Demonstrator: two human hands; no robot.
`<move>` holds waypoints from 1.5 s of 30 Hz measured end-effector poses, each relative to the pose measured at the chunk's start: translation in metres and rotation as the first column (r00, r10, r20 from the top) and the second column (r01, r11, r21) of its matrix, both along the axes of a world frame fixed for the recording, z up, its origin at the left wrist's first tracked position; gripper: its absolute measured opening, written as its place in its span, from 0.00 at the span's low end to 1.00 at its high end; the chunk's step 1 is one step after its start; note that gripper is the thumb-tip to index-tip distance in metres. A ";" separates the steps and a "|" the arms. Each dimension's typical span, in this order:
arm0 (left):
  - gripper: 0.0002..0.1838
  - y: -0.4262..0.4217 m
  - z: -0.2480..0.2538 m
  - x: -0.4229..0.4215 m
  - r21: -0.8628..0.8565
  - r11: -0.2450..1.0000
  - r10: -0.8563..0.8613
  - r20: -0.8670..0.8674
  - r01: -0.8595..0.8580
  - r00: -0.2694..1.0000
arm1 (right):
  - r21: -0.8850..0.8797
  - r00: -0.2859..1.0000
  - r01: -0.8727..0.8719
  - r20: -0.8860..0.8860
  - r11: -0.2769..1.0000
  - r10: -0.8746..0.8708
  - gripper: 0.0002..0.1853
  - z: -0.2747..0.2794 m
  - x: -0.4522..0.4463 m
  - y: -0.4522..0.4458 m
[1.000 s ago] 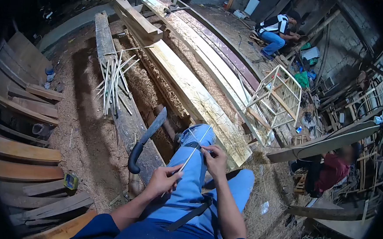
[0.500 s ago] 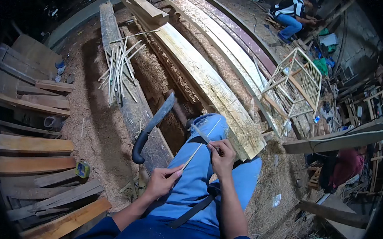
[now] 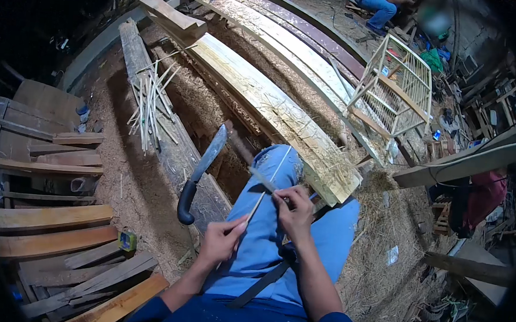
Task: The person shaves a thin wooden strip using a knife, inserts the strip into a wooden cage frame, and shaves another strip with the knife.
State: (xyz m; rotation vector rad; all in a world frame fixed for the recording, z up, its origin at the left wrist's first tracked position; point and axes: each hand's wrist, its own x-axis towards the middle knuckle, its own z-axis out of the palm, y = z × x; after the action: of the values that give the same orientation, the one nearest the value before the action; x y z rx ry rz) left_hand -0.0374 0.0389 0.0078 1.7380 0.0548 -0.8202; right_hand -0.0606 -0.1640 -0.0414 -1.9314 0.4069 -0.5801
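Note:
My left hand (image 3: 222, 240) is closed, pinching the near end of a thin bamboo stick (image 3: 258, 207) over my jeans-covered thigh. The stick slants away across a dark patch on my knee. In my closed right hand (image 3: 295, 211) is a small knife, its short blade (image 3: 261, 179) pointing up and left against or just above the stick; its handle is hidden by the fingers. Left of my knee, a machete (image 3: 206, 158) with a black handle rests by a weathered plank (image 3: 179, 147). Farther up that plank lies a loose pile of thin sticks (image 3: 150, 110).
A thick pale beam (image 3: 261, 105) runs past my knee. Beyond it stands a slatted wooden cage (image 3: 396, 101). Boards (image 3: 54, 214) and a yellow tape measure (image 3: 127, 241) lie at left. Another person (image 3: 378, 12) sits at the upper right. Shavings cover the ground.
The whole view has shifted slightly, with the cage and beam appearing farther left and the boards farther right. Both hands keep their hold on the stick and knife, with only small movements.

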 end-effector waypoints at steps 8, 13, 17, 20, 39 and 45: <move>0.15 0.004 -0.015 0.001 -0.035 0.999 -0.021 -0.012 0.021 1.000 | 0.031 0.998 0.055 -0.027 0.998 -0.054 0.05 -0.008 -0.007 -0.003; 0.15 0.030 -0.017 -0.012 -0.056 0.998 -0.005 -0.040 0.003 0.999 | 0.020 0.999 0.017 -0.044 1.000 -0.016 0.04 -0.009 -0.005 0.000; 0.15 0.047 -0.018 -0.023 -0.074 0.997 0.018 -0.027 -0.020 0.999 | -0.053 0.999 0.005 -0.044 0.999 -0.007 0.05 -0.012 -0.004 0.005; 0.15 0.054 -0.009 -0.029 -0.060 0.997 0.034 -0.076 -0.039 0.997 | -0.020 0.999 -0.007 -0.038 1.000 0.006 0.05 -0.017 -0.003 0.005; 0.17 0.033 0.011 -0.021 0.041 0.999 -0.004 -0.076 0.007 0.997 | 0.913 0.978 0.204 -0.171 0.354 -0.124 0.13 -0.051 -0.024 -0.040; 0.18 0.007 0.010 0.001 0.016 0.998 -0.061 -0.062 0.062 0.996 | 0.997 0.999 -0.048 0.047 0.057 0.016 0.24 -0.028 -0.067 -0.037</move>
State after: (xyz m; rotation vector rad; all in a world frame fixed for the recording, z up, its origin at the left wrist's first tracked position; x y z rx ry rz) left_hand -0.0368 0.0463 0.0178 1.7385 0.0503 -0.9214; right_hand -0.1275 -0.2008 -0.0692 -0.4732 0.5419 -0.1170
